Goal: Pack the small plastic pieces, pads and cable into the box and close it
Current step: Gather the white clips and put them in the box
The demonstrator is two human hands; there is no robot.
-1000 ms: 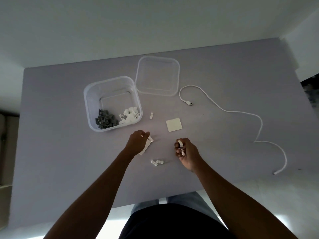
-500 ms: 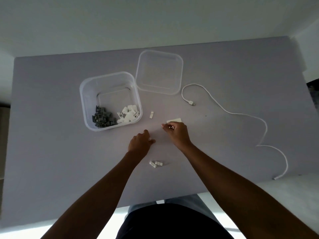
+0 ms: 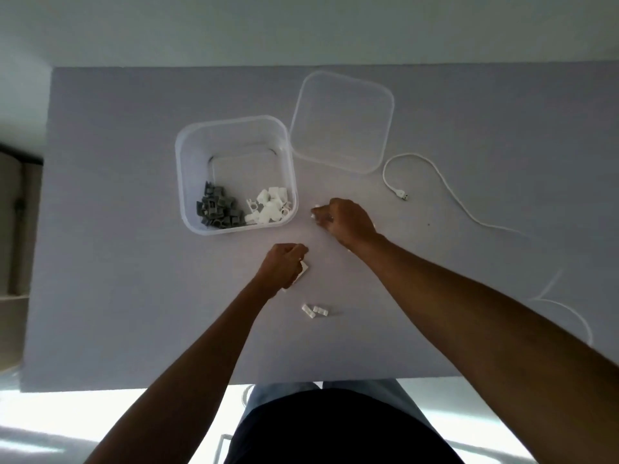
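A clear plastic box (image 3: 234,128) stands open on the grey table, holding grey pieces (image 3: 216,209) and white pieces (image 3: 269,209). Its clear lid (image 3: 341,122) lies to the right of it. My right hand (image 3: 346,222) is just right of the box and pinches small white pieces at its fingertips. Nearer me, my left hand (image 3: 283,266) is curled over a white pad (image 3: 303,271) on the table. Two small white pieces (image 3: 315,310) lie below the left hand. A white cable (image 3: 452,195) snakes across the right side. The square pad seen earlier is hidden by my right arm.
The grey table (image 3: 117,262) has its near edge above my lap. Shelving or furniture (image 3: 13,229) stands beyond the table's left edge. A pale wall runs behind the far edge.
My right hand has moved forward and left from the near table to beside the box, now at the loose white piece there. My left hand has stayed on the pad. The view shifted right.
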